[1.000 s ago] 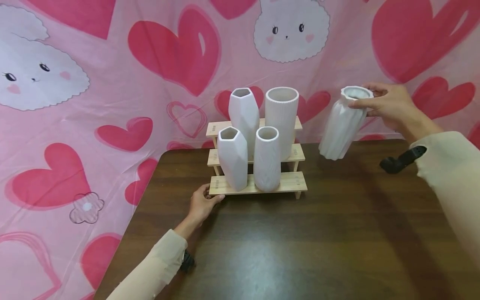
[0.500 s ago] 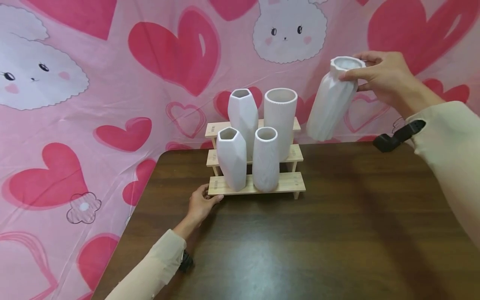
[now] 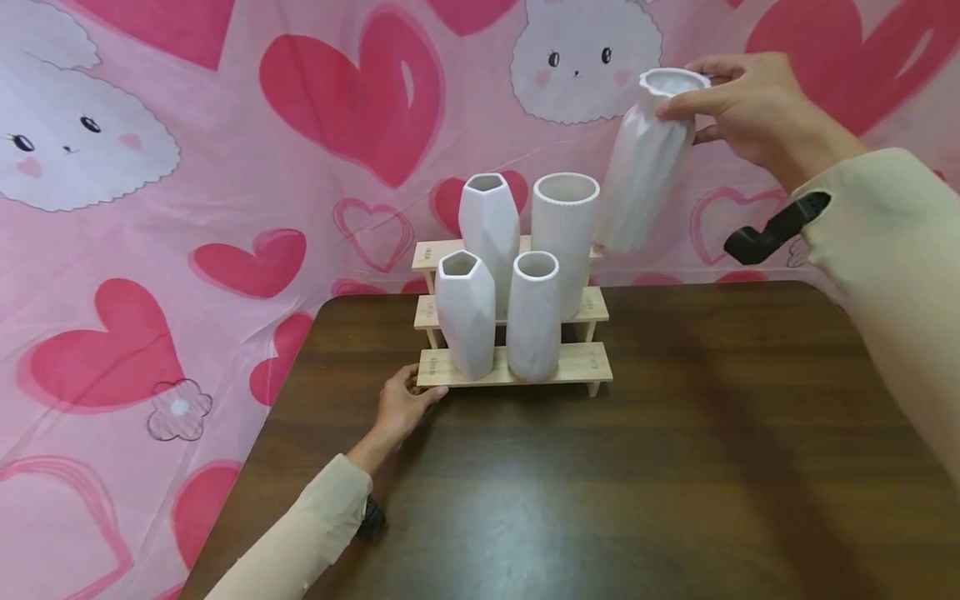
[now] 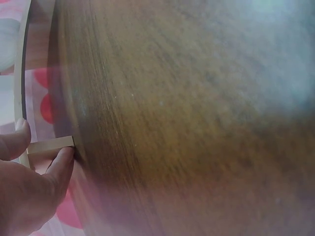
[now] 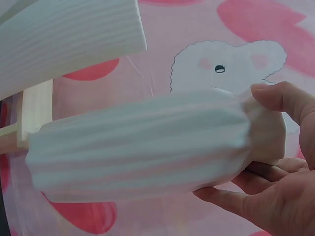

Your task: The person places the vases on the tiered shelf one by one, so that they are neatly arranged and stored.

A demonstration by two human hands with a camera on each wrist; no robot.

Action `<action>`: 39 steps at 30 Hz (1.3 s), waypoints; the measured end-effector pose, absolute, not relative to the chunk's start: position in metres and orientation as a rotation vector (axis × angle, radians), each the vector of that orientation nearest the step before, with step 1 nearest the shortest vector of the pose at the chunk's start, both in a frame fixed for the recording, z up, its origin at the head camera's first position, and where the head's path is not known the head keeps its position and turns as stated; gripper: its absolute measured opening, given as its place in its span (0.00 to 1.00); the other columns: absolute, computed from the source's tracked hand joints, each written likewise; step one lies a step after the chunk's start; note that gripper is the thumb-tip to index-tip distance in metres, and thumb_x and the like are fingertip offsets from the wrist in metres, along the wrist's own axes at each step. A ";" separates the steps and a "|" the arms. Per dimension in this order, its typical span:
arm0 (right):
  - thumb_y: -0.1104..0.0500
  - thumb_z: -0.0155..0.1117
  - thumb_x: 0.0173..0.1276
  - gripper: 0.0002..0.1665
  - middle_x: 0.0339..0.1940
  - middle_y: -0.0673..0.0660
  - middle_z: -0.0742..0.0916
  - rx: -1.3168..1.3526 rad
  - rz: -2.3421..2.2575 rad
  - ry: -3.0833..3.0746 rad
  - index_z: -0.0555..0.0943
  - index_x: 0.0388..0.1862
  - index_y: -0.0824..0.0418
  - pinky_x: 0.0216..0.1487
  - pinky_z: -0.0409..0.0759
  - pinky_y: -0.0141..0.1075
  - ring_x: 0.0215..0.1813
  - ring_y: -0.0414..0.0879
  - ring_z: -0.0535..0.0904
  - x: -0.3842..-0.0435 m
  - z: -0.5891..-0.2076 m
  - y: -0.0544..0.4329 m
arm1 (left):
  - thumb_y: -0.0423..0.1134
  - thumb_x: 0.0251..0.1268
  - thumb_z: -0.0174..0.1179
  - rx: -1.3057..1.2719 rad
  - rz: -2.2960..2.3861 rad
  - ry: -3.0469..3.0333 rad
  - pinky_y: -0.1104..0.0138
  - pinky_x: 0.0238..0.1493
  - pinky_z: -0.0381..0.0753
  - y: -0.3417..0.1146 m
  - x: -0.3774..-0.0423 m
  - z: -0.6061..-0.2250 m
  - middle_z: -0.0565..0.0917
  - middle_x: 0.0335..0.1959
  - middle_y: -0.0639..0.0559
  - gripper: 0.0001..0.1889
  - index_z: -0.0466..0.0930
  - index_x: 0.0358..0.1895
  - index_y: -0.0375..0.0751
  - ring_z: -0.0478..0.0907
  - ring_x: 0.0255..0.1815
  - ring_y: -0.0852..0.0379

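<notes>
My right hand (image 3: 765,117) grips a white fluted vase (image 3: 648,171) by its neck, thumb on one side and fingers on the other. In the head view the vase is in the air, tilted, its base near the right end of the top tier of a three-tier wooden stand (image 3: 592,364). My left hand (image 3: 399,408) holds the left end of the lowest tier; the left wrist view has its thumb on the plank edge and a finger against the leg (image 4: 51,145). A faceted vase (image 3: 467,321) and a slim textured vase (image 3: 534,325) stand on the lowest tier.
Behind them, a taller faceted vase (image 3: 489,225) and a ribbed cylindrical vase (image 3: 564,242) stand on the middle tier. The dark wooden table (image 3: 660,483) extends in front and to the right. A pink heart-patterned cloth (image 3: 247,150) hangs behind.
My right hand has lifted the fluted vase from low over the table, moving it up and left toward the stand's top tier. The left hand and the stand stay in place.
</notes>
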State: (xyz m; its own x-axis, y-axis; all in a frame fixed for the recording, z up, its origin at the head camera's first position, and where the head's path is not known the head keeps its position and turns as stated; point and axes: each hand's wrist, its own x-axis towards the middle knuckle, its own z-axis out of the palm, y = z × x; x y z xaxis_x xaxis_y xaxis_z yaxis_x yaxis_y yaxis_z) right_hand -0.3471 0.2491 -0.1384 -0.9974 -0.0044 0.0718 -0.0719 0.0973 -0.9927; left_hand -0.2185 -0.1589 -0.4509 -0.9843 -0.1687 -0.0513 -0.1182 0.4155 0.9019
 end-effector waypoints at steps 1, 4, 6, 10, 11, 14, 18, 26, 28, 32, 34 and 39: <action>0.66 0.79 0.48 0.43 0.58 0.51 0.75 0.081 2.059 -2.309 0.75 0.65 0.55 0.26 0.81 0.31 0.50 0.45 0.74 -0.348 -0.138 0.247 | 0.35 0.55 0.71 0.265 -1.652 -2.603 0.65 0.41 0.79 -0.159 -0.218 -0.451 0.81 0.53 0.38 0.31 0.71 0.62 0.34 0.80 0.49 0.47; 0.61 0.81 0.47 0.43 0.60 0.51 0.74 0.093 1.979 -2.371 0.75 0.65 0.54 0.28 0.81 0.31 0.51 0.45 0.73 -0.351 -0.137 0.240 | 0.35 0.55 0.71 0.274 -1.663 -2.599 0.64 0.42 0.80 -0.158 -0.218 -0.451 0.81 0.53 0.38 0.30 0.71 0.62 0.34 0.80 0.50 0.46; 0.58 0.81 0.47 0.44 0.61 0.52 0.74 0.107 1.920 -2.414 0.75 0.65 0.53 0.36 0.82 0.33 0.52 0.45 0.73 -0.354 -0.137 0.236 | 0.35 0.55 0.71 0.280 -1.668 -2.597 0.63 0.43 0.80 -0.157 -0.218 -0.451 0.81 0.53 0.38 0.30 0.71 0.62 0.34 0.80 0.50 0.46; 0.55 0.80 0.48 0.43 0.61 0.52 0.74 0.153 1.856 -2.457 0.75 0.65 0.52 0.46 0.80 0.34 0.53 0.45 0.73 -0.362 -0.135 0.224 | 0.35 0.55 0.71 0.286 -1.669 -2.594 0.62 0.44 0.80 -0.157 -0.218 -0.452 0.81 0.53 0.38 0.30 0.71 0.61 0.33 0.79 0.50 0.46; 0.55 0.80 0.48 0.43 0.60 0.52 0.74 0.163 1.873 -2.449 0.75 0.65 0.53 0.45 0.80 0.34 0.52 0.45 0.73 -0.364 -0.135 0.221 | 0.35 0.55 0.71 0.286 -1.667 -2.594 0.62 0.44 0.80 -0.157 -0.218 -0.452 0.81 0.53 0.38 0.30 0.71 0.62 0.33 0.79 0.50 0.46; 0.56 0.80 0.49 0.42 0.57 0.53 0.75 0.171 1.912 -2.430 0.75 0.64 0.55 0.33 0.81 0.30 0.50 0.46 0.74 -0.369 -0.135 0.213 | 0.35 0.55 0.71 0.295 -1.669 -2.594 0.62 0.45 0.79 -0.157 -0.218 -0.451 0.81 0.53 0.39 0.30 0.71 0.62 0.34 0.79 0.50 0.47; 0.57 0.81 0.47 0.43 0.53 0.52 0.75 0.170 1.924 -2.443 0.74 0.65 0.57 0.30 0.82 0.30 0.48 0.46 0.74 -0.373 -0.136 0.203 | 0.35 0.55 0.71 0.277 -1.666 -2.594 0.63 0.45 0.79 -0.157 -0.217 -0.451 0.81 0.53 0.38 0.30 0.71 0.62 0.33 0.79 0.50 0.47; 0.55 0.81 0.48 0.44 0.52 0.52 0.75 0.230 1.873 -2.512 0.74 0.65 0.56 0.38 0.82 0.32 0.48 0.46 0.73 -0.377 -0.140 0.186 | 0.35 0.55 0.71 0.275 -1.664 -2.594 0.64 0.44 0.79 -0.155 -0.214 -0.450 0.82 0.52 0.38 0.30 0.72 0.61 0.33 0.79 0.50 0.47; 0.53 0.80 0.48 0.45 0.54 0.52 0.74 0.241 1.842 -2.544 0.73 0.66 0.55 0.47 0.81 0.36 0.50 0.46 0.73 -0.377 -0.140 0.182 | 0.34 0.54 0.71 0.269 -1.672 -2.586 0.64 0.43 0.79 -0.155 -0.214 -0.450 0.82 0.52 0.38 0.30 0.72 0.61 0.33 0.79 0.50 0.47; 0.48 0.80 0.48 0.45 0.58 0.53 0.74 0.249 1.774 -2.593 0.73 0.66 0.52 0.61 0.73 0.45 0.54 0.46 0.72 -0.376 -0.143 0.177 | 0.34 0.54 0.71 0.265 -1.674 -2.577 0.65 0.43 0.79 -0.154 -0.214 -0.450 0.82 0.51 0.38 0.30 0.72 0.61 0.33 0.80 0.49 0.48; 0.47 0.80 0.47 0.44 0.59 0.53 0.74 0.249 1.764 -2.602 0.74 0.65 0.51 0.62 0.72 0.47 0.54 0.47 0.72 -0.376 -0.144 0.175 | 0.34 0.54 0.71 0.264 -1.673 -2.577 0.65 0.43 0.79 -0.154 -0.214 -0.450 0.82 0.51 0.38 0.30 0.72 0.61 0.33 0.79 0.49 0.48; 0.47 0.80 0.46 0.47 0.60 0.53 0.74 0.235 1.794 -2.613 0.73 0.66 0.51 0.62 0.72 0.47 0.55 0.47 0.72 -0.376 -0.146 0.174 | 0.34 0.54 0.71 0.270 -1.660 -2.590 0.65 0.43 0.78 -0.154 -0.213 -0.449 0.82 0.51 0.39 0.30 0.72 0.61 0.33 0.79 0.49 0.48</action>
State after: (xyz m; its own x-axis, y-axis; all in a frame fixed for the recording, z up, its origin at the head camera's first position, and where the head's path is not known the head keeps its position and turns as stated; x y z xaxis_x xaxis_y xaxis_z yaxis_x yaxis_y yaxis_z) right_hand -0.3764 0.1744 -0.1457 -0.9884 -0.1419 0.0533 -0.1007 0.3517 -0.9307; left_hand -0.2132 -0.1537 -0.4495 -0.9833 -0.1750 -0.0497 -0.1182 0.4071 0.9057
